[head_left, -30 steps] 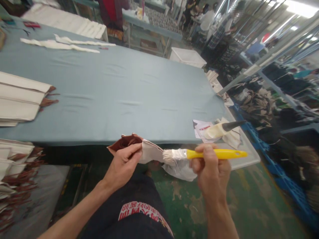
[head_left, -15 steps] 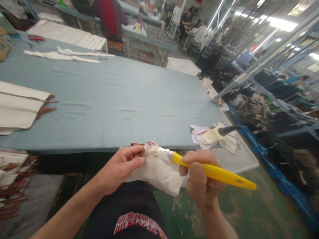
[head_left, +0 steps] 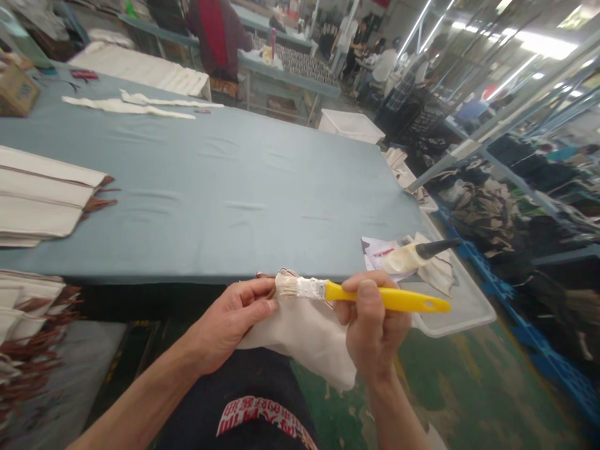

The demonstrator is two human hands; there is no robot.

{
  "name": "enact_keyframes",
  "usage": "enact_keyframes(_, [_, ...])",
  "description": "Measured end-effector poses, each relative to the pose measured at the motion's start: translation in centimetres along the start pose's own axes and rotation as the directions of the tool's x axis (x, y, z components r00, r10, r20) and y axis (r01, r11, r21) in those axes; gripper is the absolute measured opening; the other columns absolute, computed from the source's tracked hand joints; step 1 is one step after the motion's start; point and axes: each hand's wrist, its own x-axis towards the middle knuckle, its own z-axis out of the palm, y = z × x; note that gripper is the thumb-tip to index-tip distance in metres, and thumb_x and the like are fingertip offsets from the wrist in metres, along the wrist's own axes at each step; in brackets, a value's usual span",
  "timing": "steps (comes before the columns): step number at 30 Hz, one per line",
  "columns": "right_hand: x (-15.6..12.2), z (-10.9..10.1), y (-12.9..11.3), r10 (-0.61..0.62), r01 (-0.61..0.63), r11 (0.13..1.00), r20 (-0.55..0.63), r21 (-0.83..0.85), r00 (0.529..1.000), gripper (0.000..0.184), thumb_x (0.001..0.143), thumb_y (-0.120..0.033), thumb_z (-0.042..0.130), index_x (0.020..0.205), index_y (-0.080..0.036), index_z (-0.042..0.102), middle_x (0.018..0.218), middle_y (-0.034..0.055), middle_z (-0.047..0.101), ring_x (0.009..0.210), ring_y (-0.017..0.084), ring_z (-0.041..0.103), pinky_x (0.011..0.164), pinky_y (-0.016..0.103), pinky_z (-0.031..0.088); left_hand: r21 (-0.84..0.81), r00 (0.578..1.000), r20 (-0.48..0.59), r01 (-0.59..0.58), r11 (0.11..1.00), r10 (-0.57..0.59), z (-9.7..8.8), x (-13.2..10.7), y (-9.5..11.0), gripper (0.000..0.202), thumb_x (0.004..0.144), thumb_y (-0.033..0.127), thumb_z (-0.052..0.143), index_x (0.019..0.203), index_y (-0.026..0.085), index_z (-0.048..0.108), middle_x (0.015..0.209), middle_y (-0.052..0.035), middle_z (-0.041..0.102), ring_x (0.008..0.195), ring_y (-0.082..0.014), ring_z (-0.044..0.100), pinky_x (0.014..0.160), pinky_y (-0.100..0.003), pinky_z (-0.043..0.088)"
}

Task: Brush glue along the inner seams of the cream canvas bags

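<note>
Pale blue covering ran the length of the table [head_left: 281, 169], with people at work in the workshop beyond its far side. Along the near edge, the pale fabric piece [head_left: 304, 340] hung between the person's two hands, in front of the dark clothing with red lettering [head_left: 262, 415]. Its upper left part was pinched between the thumb and fingers of the left hand [head_left: 229, 322], and the rest drooped down and across toward the right hand [head_left: 377, 325]. I couldn't tell whether that loose end touched the right hand. Closed around the yellow handle of a brush [head_left: 337, 292], the right hand held it nearly level, its bristles against the fabric's top edge, just beside the left fingertips. Past the right hand, a dark-handled tool [head_left: 435, 249] lay beside some paper [head_left: 370, 245] near a clear plastic bin [head_left: 457, 319]. Well off to the left, a stack of pale pieces with brown ends [head_left: 42, 194] rested on the table.
</note>
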Motion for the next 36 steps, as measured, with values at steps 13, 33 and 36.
enact_keyframes(13, [1.2,-0.8,1.9,-0.058,0.068,0.996,0.155,-0.060,0.986,0.029,0.107,-0.044,0.058,0.090,-0.022,0.064,0.053,-0.0090,0.053,0.040,0.008,0.047,0.041,0.018,0.038,-0.014,0.996,-0.020,0.091,0.996,-0.091,0.3,0.6,-0.4,0.048,0.072,0.032,0.090,0.116,0.015,0.083,0.094,-0.0081,0.081,0.071,-0.0158,0.066,0.063,-0.020,0.049])
enact_keyframes(33, [0.8,-0.6,3.2,-0.236,0.309,0.931,0.328,-0.192,0.915,0.011,0.105,-0.027,0.057,0.099,-0.024,0.066,0.070,-0.0031,0.068,0.052,0.012,0.059,0.053,0.025,0.048,-0.083,0.993,-0.079,0.085,0.993,-0.092,-0.2,0.1,-0.1,0.053,0.066,0.033,0.094,0.114,0.014,0.082,0.092,-0.0086,0.083,0.068,-0.0156,0.068,0.066,-0.022,0.054])
enact_keyframes(36, [1.1,-1.2,2.2,-0.432,0.586,0.788,0.508,-0.190,0.745,0.010,0.104,-0.021,0.056,0.100,-0.025,0.065,0.073,-0.0017,0.073,0.057,0.013,0.065,0.059,0.026,0.051,-0.090,0.994,-0.089,0.059,0.994,-0.067,-0.3,0.1,0.0,0.048,0.067,0.035,0.093,0.109,0.013,0.083,0.090,-0.0085,0.083,0.068,-0.0160,0.068,0.067,-0.023,0.054])
